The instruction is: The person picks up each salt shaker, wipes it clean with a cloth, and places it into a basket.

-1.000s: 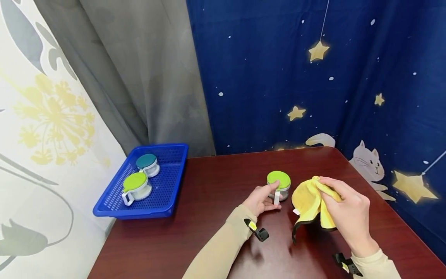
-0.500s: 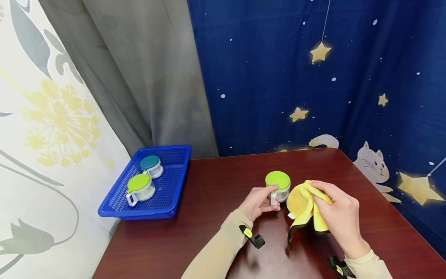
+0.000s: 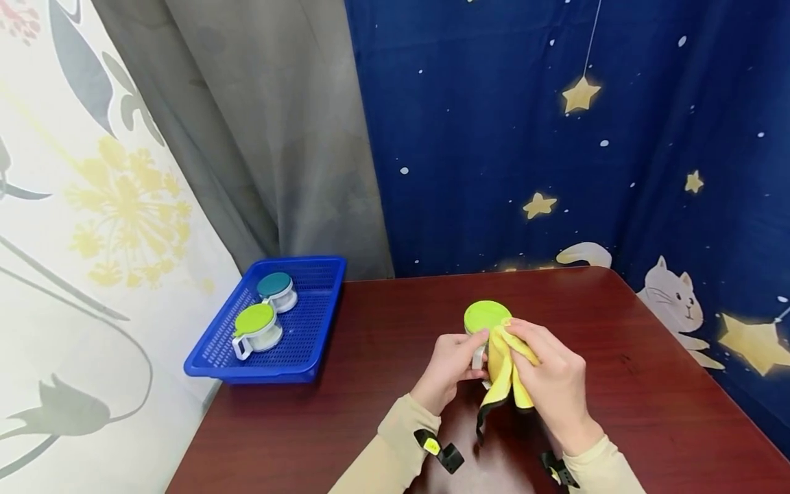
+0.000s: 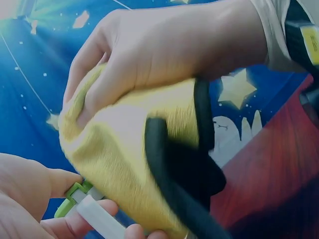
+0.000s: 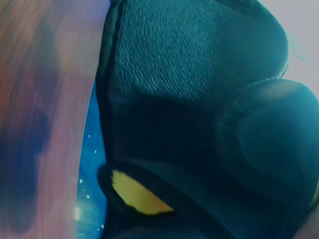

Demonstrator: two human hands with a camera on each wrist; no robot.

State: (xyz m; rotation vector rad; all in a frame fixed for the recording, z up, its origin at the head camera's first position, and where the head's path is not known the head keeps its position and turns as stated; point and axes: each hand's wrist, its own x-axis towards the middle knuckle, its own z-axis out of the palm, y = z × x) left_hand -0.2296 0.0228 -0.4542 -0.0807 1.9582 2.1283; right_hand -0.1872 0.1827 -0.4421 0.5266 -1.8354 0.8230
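In the head view, my left hand (image 3: 449,365) holds a small jar with a bright green lid (image 3: 486,315), its thumb at the lid's edge beside the white handle (image 3: 478,357). My right hand (image 3: 552,377) pinches a yellow cloth (image 3: 501,363) with dark edging against the jar's right side, so most of the jar's body is hidden. The left wrist view shows the cloth (image 4: 119,144) hanging from my right hand (image 4: 164,45) over the jar, above the fingers of my left hand (image 4: 30,194). Dark cloth (image 5: 164,55) fills most of the right wrist view.
A blue basket (image 3: 308,374) stands at the table's left, holding a jar with a teal lid (image 3: 275,283) and one with a green lid (image 3: 254,318). The red-brown table (image 3: 395,309) runs back to grey and blue curtains (image 3: 469,137).
My right hand has moved left with the cloth, which now lies against the jar instead of hanging to its right. The left hand keeps its hold on the jar.
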